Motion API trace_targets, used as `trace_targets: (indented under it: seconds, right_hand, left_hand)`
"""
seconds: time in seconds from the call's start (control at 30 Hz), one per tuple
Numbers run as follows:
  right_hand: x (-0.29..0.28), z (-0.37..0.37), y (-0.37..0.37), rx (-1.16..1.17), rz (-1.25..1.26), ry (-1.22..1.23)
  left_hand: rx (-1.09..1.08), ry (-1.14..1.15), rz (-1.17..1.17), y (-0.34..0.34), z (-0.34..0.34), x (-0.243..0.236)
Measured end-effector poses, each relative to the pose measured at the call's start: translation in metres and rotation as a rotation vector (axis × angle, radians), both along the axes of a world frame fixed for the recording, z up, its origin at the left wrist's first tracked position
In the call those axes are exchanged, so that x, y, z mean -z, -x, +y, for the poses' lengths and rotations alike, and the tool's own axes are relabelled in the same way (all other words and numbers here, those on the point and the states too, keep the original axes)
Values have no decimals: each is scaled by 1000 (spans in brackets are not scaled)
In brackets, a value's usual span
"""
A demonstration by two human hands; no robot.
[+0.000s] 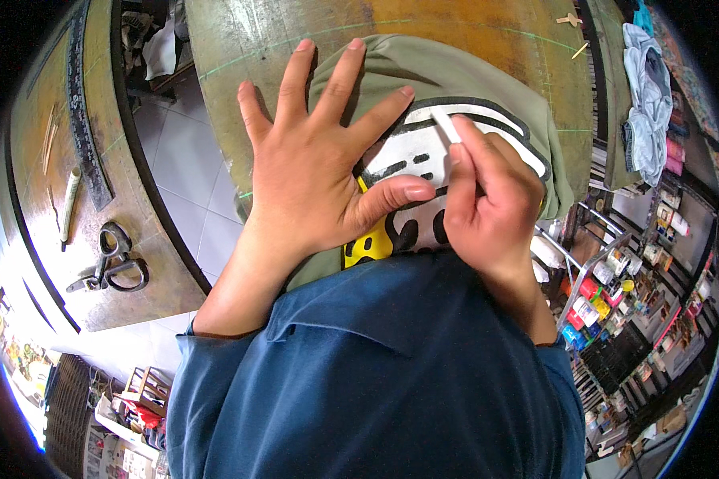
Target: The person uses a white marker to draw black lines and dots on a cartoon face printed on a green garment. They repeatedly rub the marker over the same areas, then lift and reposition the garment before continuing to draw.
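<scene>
An olive-green cloth is spread over the worktable in front of me, bearing a printed design in white, black and yellow. My left hand lies flat on the cloth, fingers spread, with its thumb and forefinger over the left side of the print. Pinched between the thumb and fingers of my right hand is a slim white stick. Its far tip points at the upper white area, near a black outline; I cannot tell whether it touches. My forearms and dark blue shirt hide the near part of the cloth.
On the side table at left lie black-handled scissors, a pen-like tool and a dark ruler. Tiled floor separates the two tables. At right are a rack of colourful containers and a pale blue garment.
</scene>
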State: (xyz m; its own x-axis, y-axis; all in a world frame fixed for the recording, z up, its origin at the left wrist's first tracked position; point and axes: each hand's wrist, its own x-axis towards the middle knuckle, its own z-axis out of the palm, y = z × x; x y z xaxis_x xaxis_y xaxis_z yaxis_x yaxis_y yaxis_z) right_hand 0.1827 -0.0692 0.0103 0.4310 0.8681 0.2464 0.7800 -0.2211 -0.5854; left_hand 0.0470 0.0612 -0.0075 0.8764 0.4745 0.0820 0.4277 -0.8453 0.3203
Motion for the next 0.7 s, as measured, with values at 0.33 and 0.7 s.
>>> trace_targets:
  seconds: [0.33, 0.7]
  right_hand:
    - [-2, 4, 2, -19, -6, 40]
    - [-3, 0, -1, 32, -20, -29]
  left_hand:
    - [-21, 16, -1, -1, -2, -1]
    - [-27, 19, -18, 0, -3, -2]
